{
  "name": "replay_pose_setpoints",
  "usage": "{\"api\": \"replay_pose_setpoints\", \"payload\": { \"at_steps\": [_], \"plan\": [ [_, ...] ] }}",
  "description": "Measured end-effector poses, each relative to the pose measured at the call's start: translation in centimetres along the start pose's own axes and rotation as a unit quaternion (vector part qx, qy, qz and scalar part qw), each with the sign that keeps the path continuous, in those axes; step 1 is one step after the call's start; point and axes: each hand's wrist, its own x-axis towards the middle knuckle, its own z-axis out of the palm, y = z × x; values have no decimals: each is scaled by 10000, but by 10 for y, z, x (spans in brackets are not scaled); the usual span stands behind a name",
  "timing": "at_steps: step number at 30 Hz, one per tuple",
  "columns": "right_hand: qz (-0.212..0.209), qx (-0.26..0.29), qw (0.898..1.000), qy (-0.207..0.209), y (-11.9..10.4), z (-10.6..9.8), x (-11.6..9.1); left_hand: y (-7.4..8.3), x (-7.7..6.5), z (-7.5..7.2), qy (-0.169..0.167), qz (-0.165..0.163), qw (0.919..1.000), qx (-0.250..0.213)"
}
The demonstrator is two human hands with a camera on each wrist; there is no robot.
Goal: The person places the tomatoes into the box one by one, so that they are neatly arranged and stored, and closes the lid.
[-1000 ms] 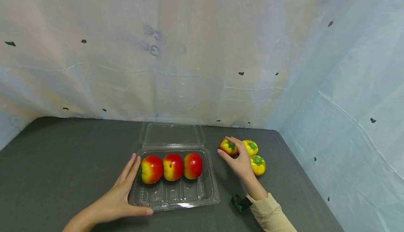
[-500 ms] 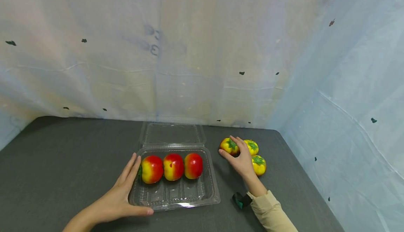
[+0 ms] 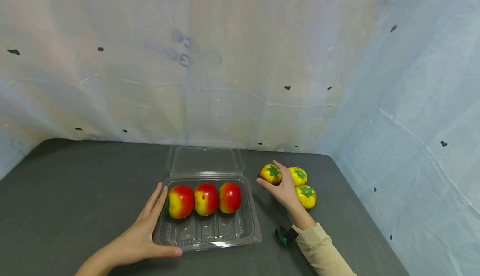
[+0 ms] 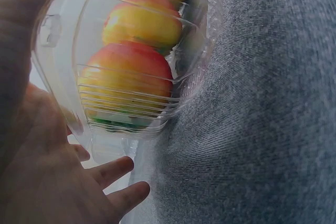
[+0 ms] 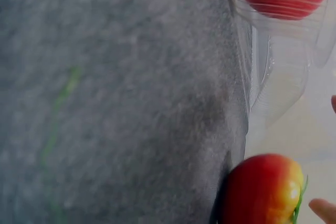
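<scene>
In the head view, my left hand [image 3: 140, 235] spreads along the left side of a clear plastic clamshell box [image 3: 247, 238], its thumb reaching the front edge. The fingers look straight in the left wrist view. Inside the box lie a left persimmon [image 3: 181, 202], a middle persimmon [image 3: 206, 199] and a right persimmon [image 3: 230, 198], all red and yellow. My right hand [image 3: 286, 190] is over a loose persimmon [image 3: 268, 173], thumb and fingers spread around its near and right sides. In the right wrist view a fingertip [image 5: 323, 211] shows just beside its green leaves.
Two yellow persimmons with green leaves, one at the back [image 3: 298, 176] and one in front [image 3: 307, 197], sit right of my right hand. The box's lid [image 3: 204, 159] lies folded back. A black strap [image 3: 284, 236] hangs by the right sleeve. Pale sheeting [image 3: 225, 80] walls the grey table [image 3: 75, 192].
Over the last half second my right hand shifts slightly left, and the loose persimmon also sits a little further left, away from the yellow ones. The left hand and box stay put.
</scene>
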Motion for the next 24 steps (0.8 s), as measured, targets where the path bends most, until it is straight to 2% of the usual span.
{"api": "replay_pose_setpoints", "payload": {
  "at_steps": [5, 14, 24],
  "plan": [
    [-108, 263, 9996, 7, -1, 1, 3, 1, 1, 1, -6, 53, 10000, -37],
    [76, 275, 9982, -535, 1, 4, 2, -1, 2, 1, -27, 39, 10000, -24],
    [117, 255, 9978, -593, -1, 4, 2, -1, 1, -1, -26, 13, 10000, -48]
  ]
}}
